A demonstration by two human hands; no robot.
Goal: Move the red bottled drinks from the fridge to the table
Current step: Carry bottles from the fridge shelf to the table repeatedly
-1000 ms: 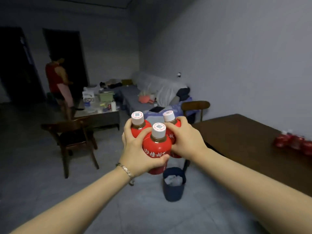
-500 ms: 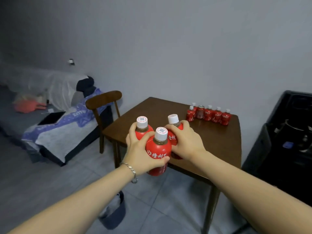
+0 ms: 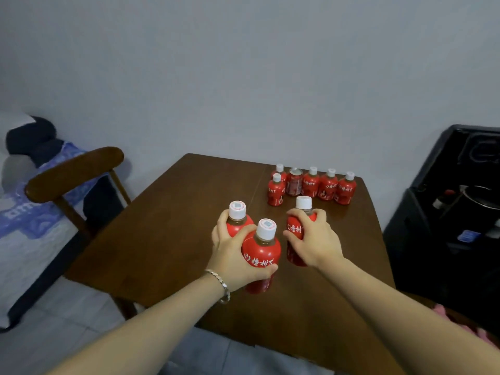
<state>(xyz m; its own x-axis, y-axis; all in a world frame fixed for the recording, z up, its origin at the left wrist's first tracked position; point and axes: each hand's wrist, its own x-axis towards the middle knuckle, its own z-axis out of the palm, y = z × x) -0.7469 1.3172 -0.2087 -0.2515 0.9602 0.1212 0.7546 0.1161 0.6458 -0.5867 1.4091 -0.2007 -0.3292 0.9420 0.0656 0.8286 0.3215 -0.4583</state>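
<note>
My left hand (image 3: 232,255) grips two red bottled drinks with white caps: a near one (image 3: 262,253) and a farther one (image 3: 238,219) partly hidden behind my fingers. My right hand (image 3: 315,240) holds a third red bottle (image 3: 296,231) by its body. All three hang upright above the dark wooden table (image 3: 176,226). Several more red bottles (image 3: 311,185) stand in a group at the table's far right corner, near the wall.
A wooden chair (image 3: 73,171) stands at the table's left edge, with a covered sofa (image 3: 24,228) behind it. A black cabinet (image 3: 454,212) holding kitchen items stands right of the table. The grey wall (image 3: 243,77) lies just beyond the table.
The view has turned from the room to the table and come closer. My hands now hang over the tabletop, and my right hand's bottle has separated from the two in my left.
</note>
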